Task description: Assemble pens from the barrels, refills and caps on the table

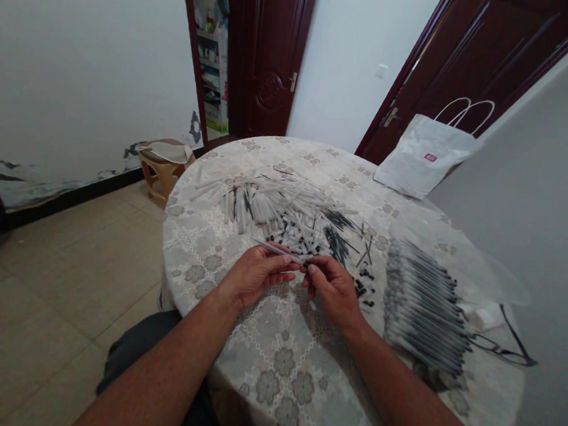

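Between my hands, above the table's near middle, lies a slim whitish pen [276, 248] pointing up and left. My left hand [258, 269] is closed around its barrel, thumb on top. The fingers of my right hand [331, 288] pinch a small black piece [305, 266] at the pen's right end; whether it sits in the barrel or only touches it, I cannot tell. Just beyond are a heap of white pen tubes [259, 204], short white pieces [298, 231] and dark refills [337, 242]. Small black caps [363, 289] are scattered right of my right hand.
The round table [288, 374] wears a flowered cloth. At its right, many pens [421, 300] lie stacked in rows beside a pair of glasses [502, 351]. A white paper bag [427, 156] stands at the back right. A wooden stool [159, 177] stands beyond the left edge.
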Tool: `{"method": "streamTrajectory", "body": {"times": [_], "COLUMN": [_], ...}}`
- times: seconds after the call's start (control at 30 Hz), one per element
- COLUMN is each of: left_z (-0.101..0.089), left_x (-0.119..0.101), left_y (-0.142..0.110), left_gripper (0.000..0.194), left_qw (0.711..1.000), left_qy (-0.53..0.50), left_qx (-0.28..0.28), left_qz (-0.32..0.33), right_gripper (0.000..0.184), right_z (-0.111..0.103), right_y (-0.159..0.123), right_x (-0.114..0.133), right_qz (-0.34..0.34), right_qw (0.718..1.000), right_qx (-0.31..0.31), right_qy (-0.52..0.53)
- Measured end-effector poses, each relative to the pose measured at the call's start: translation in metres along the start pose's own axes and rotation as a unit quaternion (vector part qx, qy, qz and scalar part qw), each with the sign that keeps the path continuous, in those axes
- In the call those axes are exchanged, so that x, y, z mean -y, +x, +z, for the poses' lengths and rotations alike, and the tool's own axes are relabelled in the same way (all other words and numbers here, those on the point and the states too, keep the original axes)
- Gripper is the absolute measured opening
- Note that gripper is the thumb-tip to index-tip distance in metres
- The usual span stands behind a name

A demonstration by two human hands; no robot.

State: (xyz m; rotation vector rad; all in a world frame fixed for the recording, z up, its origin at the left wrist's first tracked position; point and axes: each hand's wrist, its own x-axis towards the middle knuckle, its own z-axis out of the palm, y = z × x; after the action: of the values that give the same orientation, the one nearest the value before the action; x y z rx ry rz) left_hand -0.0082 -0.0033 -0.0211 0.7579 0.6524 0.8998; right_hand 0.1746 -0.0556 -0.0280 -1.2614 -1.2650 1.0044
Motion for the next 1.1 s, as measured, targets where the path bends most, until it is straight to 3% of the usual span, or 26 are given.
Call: {"method": "streamTrajectory", "body": {"times": [0.33,0.57,0.87,1.03,1.1], "left_z": [0.0032,0.0034,0.0047,0.0062,0.0064], "left_x": [-0.0008,0.0002,-0.0003,0.0014,0.0021], "left_y": [-0.002,-0.0025,-0.0043,-0.0051,-0.005], "left_gripper": [0.028,0.027,0.029,0.03,0.03], "left_qw": [1.0,1.0,1.0,1.0,1.0], "left_qy": [0.011,0.005,0.007,0.016,0.015], "left_qx": [-0.011,-0.021,-0.019,-0.013,-0.013], "left_qz": [0.007,0.002,0.003,0.003,0.006], "right_gripper": [0.022,0.02,0.027,0.046,0.041], "right_z": [-0.0008,-0.0005,-0.0002,-0.0001,-0.0003], "right_y": [-0.0005,-0.0011,-0.0025,-0.0054,-0.0066], "right_x": [0.0005,-0.0004,-0.0029,-0.0004,-0.0011], "right_qz": [-0.014,-0.035,-0.032,-0.023,-0.033], "right_qw": [1.0,0.998,0.994,0.992,0.992], "right_qx": [0.014,-0.016,-0.023,0.006,0.002], "right_qy": [0.013,-0.04,-0.099,-0.12,-0.119]}}
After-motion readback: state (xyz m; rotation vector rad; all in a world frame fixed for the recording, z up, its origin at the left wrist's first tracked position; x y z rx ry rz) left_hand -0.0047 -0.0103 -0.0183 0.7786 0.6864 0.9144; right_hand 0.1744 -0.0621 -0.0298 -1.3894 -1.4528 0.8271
